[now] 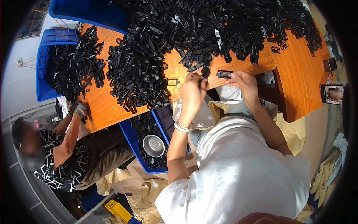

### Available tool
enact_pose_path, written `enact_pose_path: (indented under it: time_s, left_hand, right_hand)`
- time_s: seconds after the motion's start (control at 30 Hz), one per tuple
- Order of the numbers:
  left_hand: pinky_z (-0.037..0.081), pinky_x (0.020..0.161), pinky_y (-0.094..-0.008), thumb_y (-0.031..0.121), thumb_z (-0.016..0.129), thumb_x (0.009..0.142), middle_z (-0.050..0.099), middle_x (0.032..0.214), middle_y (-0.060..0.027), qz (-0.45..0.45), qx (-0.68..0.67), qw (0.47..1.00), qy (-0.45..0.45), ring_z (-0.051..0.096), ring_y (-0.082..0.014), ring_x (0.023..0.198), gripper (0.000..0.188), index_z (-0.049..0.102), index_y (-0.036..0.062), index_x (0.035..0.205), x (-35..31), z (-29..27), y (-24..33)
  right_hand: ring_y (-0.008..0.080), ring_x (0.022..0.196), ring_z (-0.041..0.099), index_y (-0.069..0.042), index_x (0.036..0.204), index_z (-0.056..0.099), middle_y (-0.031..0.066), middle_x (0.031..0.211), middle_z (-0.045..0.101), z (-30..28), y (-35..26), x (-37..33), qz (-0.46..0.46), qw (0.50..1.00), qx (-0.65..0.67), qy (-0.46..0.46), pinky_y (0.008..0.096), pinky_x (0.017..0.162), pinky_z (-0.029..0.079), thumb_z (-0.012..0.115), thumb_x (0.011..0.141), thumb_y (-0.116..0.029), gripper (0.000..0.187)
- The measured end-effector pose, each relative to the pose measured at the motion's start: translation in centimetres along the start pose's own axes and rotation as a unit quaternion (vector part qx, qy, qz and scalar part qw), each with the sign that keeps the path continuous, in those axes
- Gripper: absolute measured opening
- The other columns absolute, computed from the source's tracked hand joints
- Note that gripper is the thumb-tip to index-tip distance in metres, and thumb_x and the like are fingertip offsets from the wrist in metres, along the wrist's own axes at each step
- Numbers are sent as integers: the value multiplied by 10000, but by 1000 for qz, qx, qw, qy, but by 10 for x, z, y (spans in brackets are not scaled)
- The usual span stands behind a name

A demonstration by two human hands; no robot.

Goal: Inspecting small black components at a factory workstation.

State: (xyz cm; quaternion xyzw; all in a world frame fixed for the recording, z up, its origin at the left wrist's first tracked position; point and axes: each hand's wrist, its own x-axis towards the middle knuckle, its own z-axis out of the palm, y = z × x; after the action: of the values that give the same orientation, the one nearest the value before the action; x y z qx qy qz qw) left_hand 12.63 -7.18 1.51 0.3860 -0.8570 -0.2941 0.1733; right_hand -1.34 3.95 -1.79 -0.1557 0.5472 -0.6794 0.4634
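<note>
My right hand (244,84) pinches a small black rectangular part (225,74) with a light opening in it, above the front edge of the wooden table (238,70). To its left, my left hand (192,91) is closed, fingers bent down at the near rim of a big pile of black parts (209,33). A dark narrow part (205,71) shows at its fingertips; whether it is gripped or just touched is hard to tell. A loose rectangular frame piece (172,82) lies beside that hand. Another heap of black parts (136,74) spreads further left.
At the left a co-worker's gloved hand (80,109) is at another heap. Blue bins (41,71) stand around the table. A metal bowl (153,145) sits on black parts in a lower blue bin (128,136). A phone (333,94) stands at the right edge.
</note>
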Motion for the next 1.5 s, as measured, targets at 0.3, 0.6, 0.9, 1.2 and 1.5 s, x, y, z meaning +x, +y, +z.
enact_pose_path:
  time_s: [0.3, 0.6, 0.9, 1.2, 1.5]
  left_hand:
    - [433, 520, -373, 52, 576, 720, 465, 782, -146, 76, 90, 991, 59, 541, -305, 643, 121, 554, -21, 814, 9, 8, 14]
    - [435, 552, -337, 5, 546, 741, 527, 803, -183, 59, -96, 990, 82, 539, -307, 615, 166, 482, -40, 887, 24, 20, 1]
    - [339, 421, -183, 22, 474, 820, 534, 685, -68, -85, -462, 881, -60, 440, -60, 478, 300, 461, -36, 1114, 4, 3, 13]
    - [247, 261, -162, 39, 292, 791, 503, 573, -161, -212, -701, 649, -204, 291, -74, 278, 402, 416, -52, 1163, 8, -10, 19]
    - [215, 248, -188, 63, 307, 795, 507, 549, -173, -273, -727, 588, -227, 307, -92, 261, 398, 419, -60, 1156, 10, -2, 8]
  right_hand:
    - [129, 680, 584, 56, 877, 549, 87, 777, 587, 5, -3, -2, -16, 999, -28, -6, 229, 639, 477, 500, 837, -112, 179]
    - [123, 711, 578, 63, 883, 539, 88, 807, 580, 0, 7, 0, -52, 997, -44, -28, 232, 647, 482, 498, 839, -95, 169]
    - [114, 630, 526, 65, 865, 535, 90, 812, 553, 1, -18, -5, -199, 976, -49, -74, 226, 613, 434, 457, 834, -51, 143]
    - [115, 637, 549, 53, 822, 538, 75, 818, 521, 1, -33, -16, -162, 982, -31, -90, 207, 533, 421, 479, 797, 21, 72]
    - [110, 616, 557, 55, 805, 544, 66, 769, 529, 6, -39, -26, -182, 981, -45, -58, 202, 539, 429, 504, 780, 38, 51]
